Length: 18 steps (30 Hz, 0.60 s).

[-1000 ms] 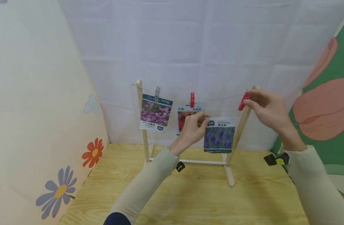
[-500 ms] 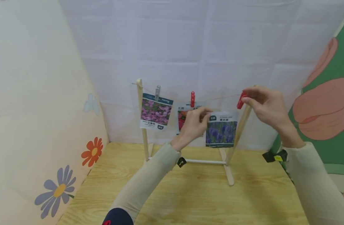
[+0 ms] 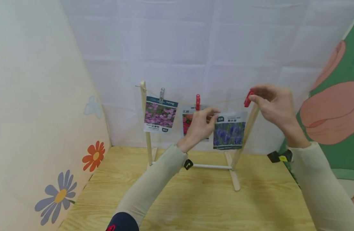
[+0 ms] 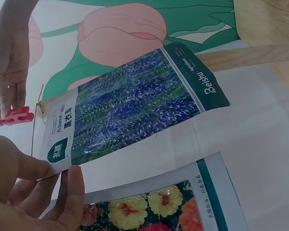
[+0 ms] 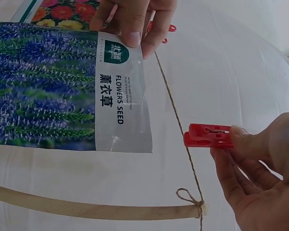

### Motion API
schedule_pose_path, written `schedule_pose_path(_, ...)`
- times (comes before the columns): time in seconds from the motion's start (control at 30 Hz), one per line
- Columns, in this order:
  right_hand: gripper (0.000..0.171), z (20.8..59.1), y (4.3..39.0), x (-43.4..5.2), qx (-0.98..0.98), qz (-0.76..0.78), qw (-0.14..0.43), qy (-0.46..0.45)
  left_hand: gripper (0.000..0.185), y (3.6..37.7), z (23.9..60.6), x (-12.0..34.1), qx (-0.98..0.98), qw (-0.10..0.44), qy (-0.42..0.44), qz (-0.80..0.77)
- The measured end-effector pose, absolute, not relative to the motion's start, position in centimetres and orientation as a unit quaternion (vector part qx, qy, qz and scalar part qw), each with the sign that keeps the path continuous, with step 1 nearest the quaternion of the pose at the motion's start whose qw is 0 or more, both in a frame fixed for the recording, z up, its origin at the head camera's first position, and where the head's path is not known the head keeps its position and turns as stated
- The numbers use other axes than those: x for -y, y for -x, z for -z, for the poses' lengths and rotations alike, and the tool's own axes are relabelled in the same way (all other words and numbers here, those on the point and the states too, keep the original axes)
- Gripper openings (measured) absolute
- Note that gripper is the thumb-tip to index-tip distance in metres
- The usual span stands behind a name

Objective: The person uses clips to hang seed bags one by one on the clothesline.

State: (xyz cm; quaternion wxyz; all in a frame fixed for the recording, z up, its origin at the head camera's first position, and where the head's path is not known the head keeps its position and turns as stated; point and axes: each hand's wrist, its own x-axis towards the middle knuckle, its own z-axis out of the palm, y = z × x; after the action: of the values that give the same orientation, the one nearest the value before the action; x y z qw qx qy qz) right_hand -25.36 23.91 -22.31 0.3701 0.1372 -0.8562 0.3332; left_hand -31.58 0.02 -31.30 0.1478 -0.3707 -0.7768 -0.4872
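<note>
My left hand [image 3: 200, 125] pinches the top corner of a seed packet [image 3: 229, 131] with purple lavender-like flowers, between thumb and fingers. The packet hangs close to the twine [image 5: 172, 101], right of the middle of the rack. In my right hand [image 3: 276, 107] a red clothespin [image 5: 209, 136] is pinched by its handle end, its tip right at the twine near the right post. A second seed packet [image 3: 187, 123], with red and yellow flowers, hangs from another red clothespin [image 3: 198, 102], partly behind my left hand. A pink-flower packet [image 3: 160, 114] hangs at the left from a grey clothespin [image 3: 162, 95].
The wooden rack [image 3: 149, 147] stands on a wood-grain table [image 3: 194, 199], with a white lower bar [image 3: 210, 166] between its feet. Behind it hangs a white cloth [image 3: 171, 48]. Flower-painted panels [image 3: 55, 112] rise at the left and right.
The lavender packet has risen toward the twine and shifted slightly right with my left hand. My right hand has lifted the red clothespin a little.
</note>
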Motion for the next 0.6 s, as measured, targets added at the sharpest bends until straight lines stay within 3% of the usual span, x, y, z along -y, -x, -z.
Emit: schedule_pose_path(0.6, 0.020, 21.59, 26.39, -23.67, 0.855, -0.348, 0.375, -0.084, 0.025, 31.86, 30.93, -0.83, 0.771, 0.171, 0.379, 0.482)
